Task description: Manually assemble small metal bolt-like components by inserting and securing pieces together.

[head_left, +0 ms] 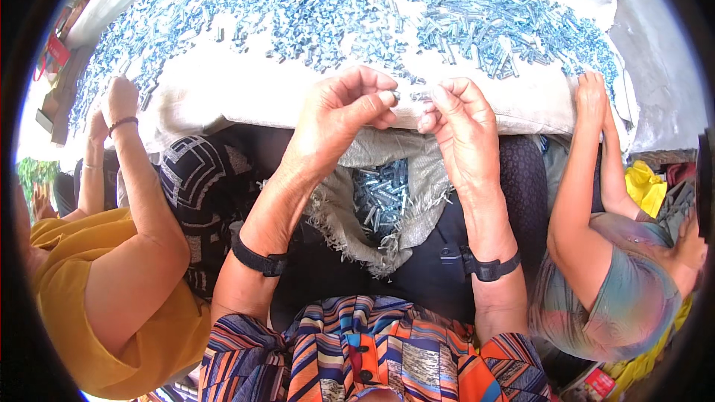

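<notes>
My left hand point(337, 113) is closed in a pinch above the near edge of the cloth-covered table. A tiny shiny metal piece point(395, 94) shows at its thumb and fingertip. Just to the right, my right hand point(471, 128) pinches a short silvery tube-like metal piece point(421, 95), which points toward the left hand. The two pieces are close together with a small gap between them. Below my hands, an open woven sack point(328, 205) with a frayed rim lies in my lap, holding many similar metal pieces point(381, 195).
Loose bluish metal pieces point(313, 11) spread over the far part of the pale tabletop cloth point(253, 89). Close on the left sits a person in a mustard top point(112, 305), hands at the table. Another person in a multicoloured top point(611, 290) works close on the right.
</notes>
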Motion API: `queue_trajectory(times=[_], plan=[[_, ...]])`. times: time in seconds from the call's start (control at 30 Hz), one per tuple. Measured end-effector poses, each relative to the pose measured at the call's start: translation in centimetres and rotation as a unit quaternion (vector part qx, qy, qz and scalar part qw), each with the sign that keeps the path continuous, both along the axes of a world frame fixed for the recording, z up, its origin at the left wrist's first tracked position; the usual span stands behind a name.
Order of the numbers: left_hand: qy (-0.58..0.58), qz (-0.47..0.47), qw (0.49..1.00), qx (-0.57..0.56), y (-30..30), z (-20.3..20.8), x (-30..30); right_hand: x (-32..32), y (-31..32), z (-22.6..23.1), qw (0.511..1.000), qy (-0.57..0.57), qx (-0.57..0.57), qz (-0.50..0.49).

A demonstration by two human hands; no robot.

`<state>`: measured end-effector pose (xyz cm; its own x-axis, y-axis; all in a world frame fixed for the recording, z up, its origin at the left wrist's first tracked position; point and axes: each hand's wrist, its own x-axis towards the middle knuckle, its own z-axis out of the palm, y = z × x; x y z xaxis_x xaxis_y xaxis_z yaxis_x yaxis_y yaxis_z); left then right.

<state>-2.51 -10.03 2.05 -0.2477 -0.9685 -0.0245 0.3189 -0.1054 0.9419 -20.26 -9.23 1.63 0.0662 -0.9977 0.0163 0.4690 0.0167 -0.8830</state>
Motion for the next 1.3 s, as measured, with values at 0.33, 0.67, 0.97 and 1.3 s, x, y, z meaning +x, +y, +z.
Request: queue_trajectory(times=[0.33,0.67,0.97,1.3], plan=[[0.009,-0.054,0.998,-0.033,1.4,0.3,0.1,0.3,2.1,-0.1,0.994,-0.086,0.042,0.059],[0.054,-0.177,0.983,-0.011,3.5,-0.8,0.3,-0.5,4.4,-1.3,0.940,-0.203,0.157,0.224],[0.131,-0.173,0.976,-0.010,4.1,-1.4,0.3,0.4,4.9,-0.7,0.931,-0.236,0.146,0.238],[-0.234,-0.101,0.960,-0.118,0.5,-1.2,1.5,-5.4,-3.0,-1.3,0.891,0.440,-0.085,-0.073]])
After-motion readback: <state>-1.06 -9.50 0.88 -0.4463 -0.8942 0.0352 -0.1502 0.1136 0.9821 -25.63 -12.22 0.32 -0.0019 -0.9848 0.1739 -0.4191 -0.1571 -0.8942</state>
